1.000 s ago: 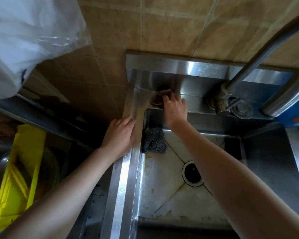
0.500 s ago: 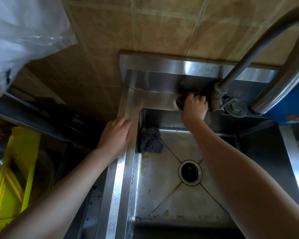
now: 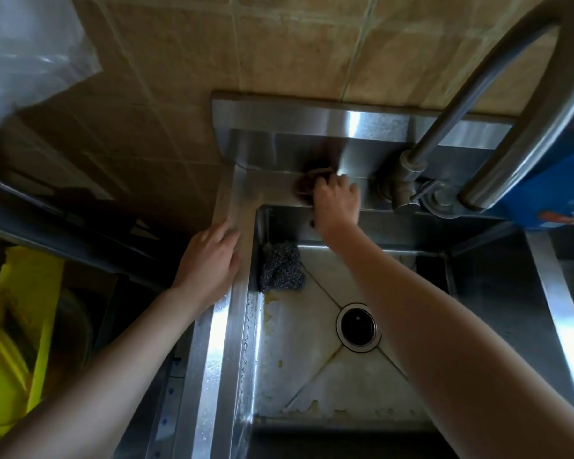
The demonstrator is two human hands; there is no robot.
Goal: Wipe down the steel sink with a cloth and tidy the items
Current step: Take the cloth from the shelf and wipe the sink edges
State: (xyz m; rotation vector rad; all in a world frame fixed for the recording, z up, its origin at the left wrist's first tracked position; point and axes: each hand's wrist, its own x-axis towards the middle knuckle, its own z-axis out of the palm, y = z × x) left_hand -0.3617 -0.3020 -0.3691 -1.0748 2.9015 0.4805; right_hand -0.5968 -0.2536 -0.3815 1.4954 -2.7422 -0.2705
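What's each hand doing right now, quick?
Left hand: open, resting on the left rim of the sink.
Right hand: closed on the brown cloth.

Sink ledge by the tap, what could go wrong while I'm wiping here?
1. The right hand presses the cloth close to the faucet base, so knuckles could knock the fittings.
2. The left hand rests on the wet-looking sink rim and might slip.
3. Yellowish residue on the basin floor could get pushed into the open drain.
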